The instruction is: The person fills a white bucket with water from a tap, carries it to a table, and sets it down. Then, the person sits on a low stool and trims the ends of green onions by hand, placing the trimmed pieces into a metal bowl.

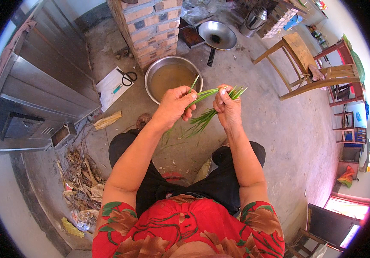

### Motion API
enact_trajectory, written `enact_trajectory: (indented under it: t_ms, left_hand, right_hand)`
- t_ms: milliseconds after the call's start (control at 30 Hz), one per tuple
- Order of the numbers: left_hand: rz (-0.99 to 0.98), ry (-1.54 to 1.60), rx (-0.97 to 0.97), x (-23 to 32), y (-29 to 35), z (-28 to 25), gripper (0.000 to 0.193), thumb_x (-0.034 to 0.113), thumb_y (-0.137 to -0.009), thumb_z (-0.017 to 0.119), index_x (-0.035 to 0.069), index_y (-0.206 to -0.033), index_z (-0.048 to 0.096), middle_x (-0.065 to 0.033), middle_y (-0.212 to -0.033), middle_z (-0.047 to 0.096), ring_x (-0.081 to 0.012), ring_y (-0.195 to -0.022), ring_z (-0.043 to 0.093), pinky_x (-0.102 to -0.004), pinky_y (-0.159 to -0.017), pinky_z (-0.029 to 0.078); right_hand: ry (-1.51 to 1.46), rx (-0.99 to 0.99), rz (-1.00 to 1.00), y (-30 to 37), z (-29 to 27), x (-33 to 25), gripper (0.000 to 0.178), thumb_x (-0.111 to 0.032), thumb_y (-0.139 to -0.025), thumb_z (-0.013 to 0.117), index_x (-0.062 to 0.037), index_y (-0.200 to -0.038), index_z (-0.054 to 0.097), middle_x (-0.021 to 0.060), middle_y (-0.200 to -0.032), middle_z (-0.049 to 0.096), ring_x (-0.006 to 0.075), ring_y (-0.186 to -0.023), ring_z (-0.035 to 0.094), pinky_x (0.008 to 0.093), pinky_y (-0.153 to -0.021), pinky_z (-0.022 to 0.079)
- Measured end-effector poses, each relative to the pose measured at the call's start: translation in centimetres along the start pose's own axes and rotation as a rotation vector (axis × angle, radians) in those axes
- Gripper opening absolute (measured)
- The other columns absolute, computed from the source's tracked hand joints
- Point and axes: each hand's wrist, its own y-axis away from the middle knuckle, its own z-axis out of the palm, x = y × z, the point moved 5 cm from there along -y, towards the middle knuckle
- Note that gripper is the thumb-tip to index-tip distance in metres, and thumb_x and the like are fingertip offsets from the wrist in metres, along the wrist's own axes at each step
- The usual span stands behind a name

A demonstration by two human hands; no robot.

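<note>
A bunch of long, thin green chives (203, 120) is gripped in my right hand (229, 108), its cut-looking ends poking out above the fingers and its leaves hanging toward the lower left. My left hand (175, 104) is closed with thumb and fingers on a few chive strands (207, 93) that stretch across to the right hand. Both hands are raised over my lap, near the close rim of a metal basin (149, 88) of brownish water. What lies inside the left palm is hidden.
Scissors (129, 78) lie on white paper (112, 90) at the left, beside a metal stove (43, 86). A brick pillar (157, 34) rises behind the basin. A wok (226, 32) rests on the floor; a wooden chair (299, 51) stands right. Dry husks (84, 176) are piled lower left.
</note>
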Motion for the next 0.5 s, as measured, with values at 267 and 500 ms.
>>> enact_trajectory:
  t_ms: [267,500]
  left_hand:
    - [-0.008,-0.11,0.032,0.3,0.0,-1.6,0.022,0.024,-0.092,0.052,0.002,-0.09,0.056,-0.0041,-0.072,0.055,-0.0104,-0.051,0.053,-0.025,-0.042,0.043]
    - [0.084,-0.173,0.266,2.9,0.6,-5.9,0.02,0.024,-0.093,0.049,0.005,-0.087,0.054,-0.0044,-0.074,0.055,-0.0118,-0.052,0.052,-0.0249,-0.044,0.043]
  right_hand:
    - [-0.009,0.047,-0.088,-1.1,-1.3,-2.0,0.013,-0.022,-0.088,0.06,-0.0102,-0.086,0.054,-0.0031,-0.061,0.043,0.0053,-0.044,0.028,0.0212,-0.04,0.021]
    - [-0.38,0.135,-0.077,-3.1,-6.0,-3.8,0.018,-0.023,-0.091,0.053,-0.0113,-0.079,0.048,-0.0025,-0.062,0.044,0.0066,-0.044,0.027,0.0224,-0.042,0.023]
